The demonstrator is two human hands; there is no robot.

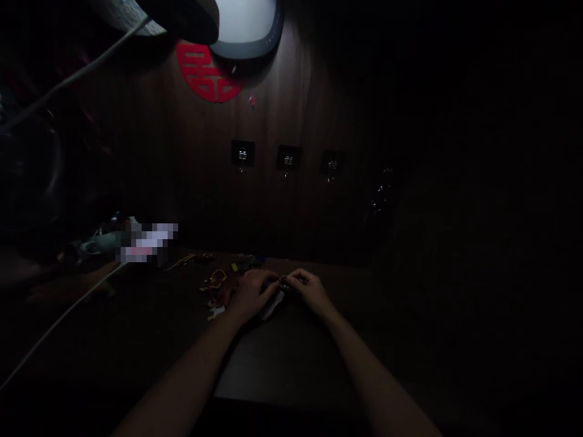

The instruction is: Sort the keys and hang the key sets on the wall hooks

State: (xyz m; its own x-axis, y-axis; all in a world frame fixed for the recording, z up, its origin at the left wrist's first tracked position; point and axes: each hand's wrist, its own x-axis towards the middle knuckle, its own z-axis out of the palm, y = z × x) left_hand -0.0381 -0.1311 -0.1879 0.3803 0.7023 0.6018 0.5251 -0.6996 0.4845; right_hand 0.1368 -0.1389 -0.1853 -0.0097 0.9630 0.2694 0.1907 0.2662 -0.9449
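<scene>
From my remote seat I see the fingers (299, 278) of the right hand (312, 294) bent in, thumb and forefinger pinching a small dark ring-like piece (284, 284). The left hand (252, 294) comes in from the other side, its thumb and forefinger curved toward the same piece and their tips right beside it; I cannot tell whether they grip it too. The piece sits between the two sets of fingertips, over the counter (291, 358).

Just below it, beside my left thumb, I make out a whitish strip (273, 305), partly hidden by the hand. Left of that hand lies a loose cluster: a yellow cord (219, 276) curled in a loop, a reddish-brown item (222, 295) and a small white piece (217, 312). A yellow-green bit (234, 267) lies behind the hand.

Farther left, a lit, pixelated object (148, 246) has a pale cable (68, 309) running from it toward me, with a pale green item (102, 243) next to it. On the dark wall behind I count three wall plates (288, 158) in a row, and above them a red cut-out (212, 79) partly covered by a lamp (246, 27).
</scene>
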